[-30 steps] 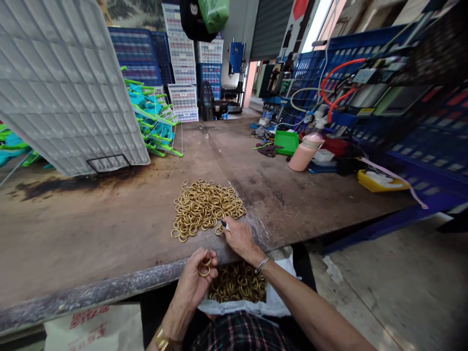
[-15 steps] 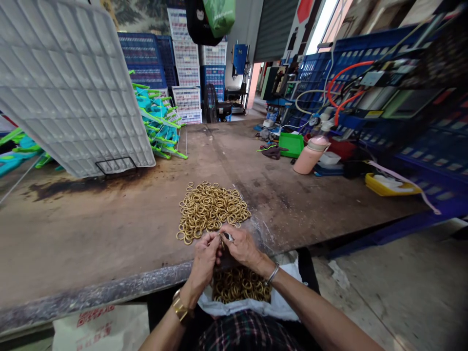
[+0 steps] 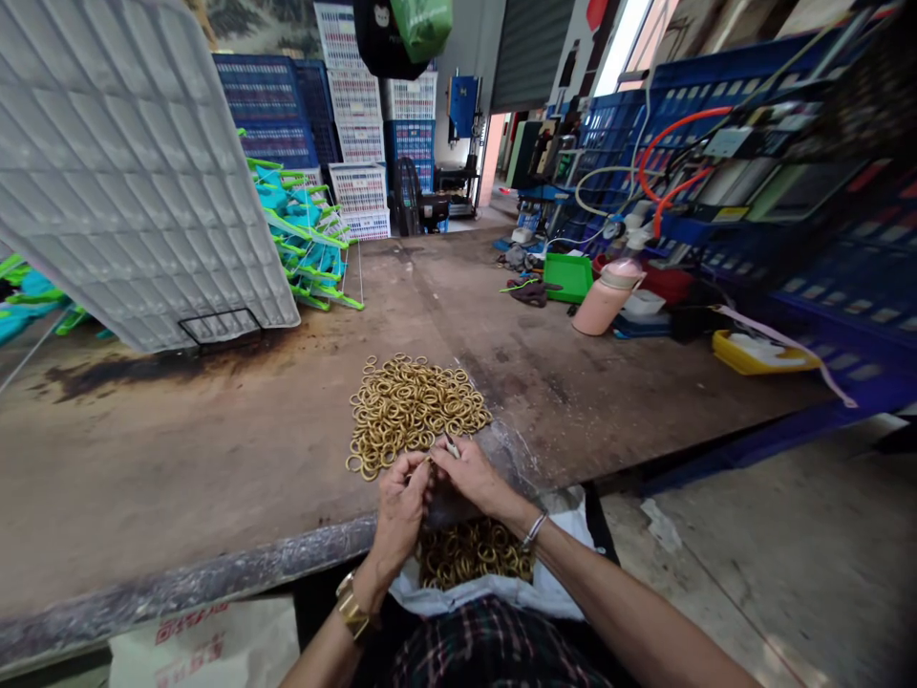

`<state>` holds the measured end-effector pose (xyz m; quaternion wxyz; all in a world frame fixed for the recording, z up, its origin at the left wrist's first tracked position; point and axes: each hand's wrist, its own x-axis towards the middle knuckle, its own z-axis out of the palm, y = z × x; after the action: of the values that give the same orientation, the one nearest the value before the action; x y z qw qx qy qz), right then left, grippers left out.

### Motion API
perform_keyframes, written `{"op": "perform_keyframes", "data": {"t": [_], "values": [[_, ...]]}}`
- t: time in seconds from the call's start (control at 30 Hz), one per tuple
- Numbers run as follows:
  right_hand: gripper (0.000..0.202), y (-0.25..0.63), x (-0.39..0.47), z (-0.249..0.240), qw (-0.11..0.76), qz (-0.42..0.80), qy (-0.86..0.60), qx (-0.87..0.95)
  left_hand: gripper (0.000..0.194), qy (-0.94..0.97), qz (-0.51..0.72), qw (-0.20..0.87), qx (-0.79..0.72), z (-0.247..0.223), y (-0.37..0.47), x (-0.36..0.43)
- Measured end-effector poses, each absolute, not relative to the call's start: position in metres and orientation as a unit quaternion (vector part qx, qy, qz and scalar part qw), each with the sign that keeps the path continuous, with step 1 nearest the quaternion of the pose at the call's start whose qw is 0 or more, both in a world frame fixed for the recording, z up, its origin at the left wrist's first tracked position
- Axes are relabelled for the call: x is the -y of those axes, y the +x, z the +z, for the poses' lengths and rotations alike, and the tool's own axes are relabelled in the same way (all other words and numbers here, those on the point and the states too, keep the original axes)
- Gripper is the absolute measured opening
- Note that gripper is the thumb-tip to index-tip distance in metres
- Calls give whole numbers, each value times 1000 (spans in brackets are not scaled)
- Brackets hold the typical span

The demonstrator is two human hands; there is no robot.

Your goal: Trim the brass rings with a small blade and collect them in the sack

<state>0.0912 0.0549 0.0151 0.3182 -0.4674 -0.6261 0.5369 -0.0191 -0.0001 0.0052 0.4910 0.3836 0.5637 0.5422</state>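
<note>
A heap of brass-coloured rings (image 3: 412, 406) lies on the brown table in front of me. At the heap's near edge my left hand (image 3: 403, 492) pinches a ring, mostly hidden by the fingers. My right hand (image 3: 464, 470) touches the left fingertips and holds a small tool (image 3: 452, 446) with a pale body and dark tip. Below the hands, more rings (image 3: 477, 554) fill a white bag (image 3: 565, 597) on my lap. A gold watch is on the left wrist, a bracelet on the right.
A grey ribbed panel (image 3: 150, 182) stands at the left, with green and teal hangers (image 3: 305, 229) behind. At the right are a pink bottle (image 3: 606, 298), a green tray (image 3: 567, 277) and a yellow tray (image 3: 763, 354). The table's edge (image 3: 215, 573) runs below.
The right hand has turned slightly, and the tool's dark tip now points up and away from the fingers. The camera view has shifted a little.
</note>
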Motion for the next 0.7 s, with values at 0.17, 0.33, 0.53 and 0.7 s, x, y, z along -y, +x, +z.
{"op": "perform_keyframes", "data": {"t": [0.17,0.33,0.53,0.7], "values": [[20,89,-57,13,329,474,-468,669,29,345,545,546,-535,3,-20,2],[21,90,-57,15,303,493,-452,679,27,322,561,582,-493,3,-20,4],[21,97,-56,14,287,411,-488,715,26,272,582,611,-462,11,-18,4],[17,101,-47,14,177,254,-461,831,27,285,589,589,-475,9,-18,4]]}}
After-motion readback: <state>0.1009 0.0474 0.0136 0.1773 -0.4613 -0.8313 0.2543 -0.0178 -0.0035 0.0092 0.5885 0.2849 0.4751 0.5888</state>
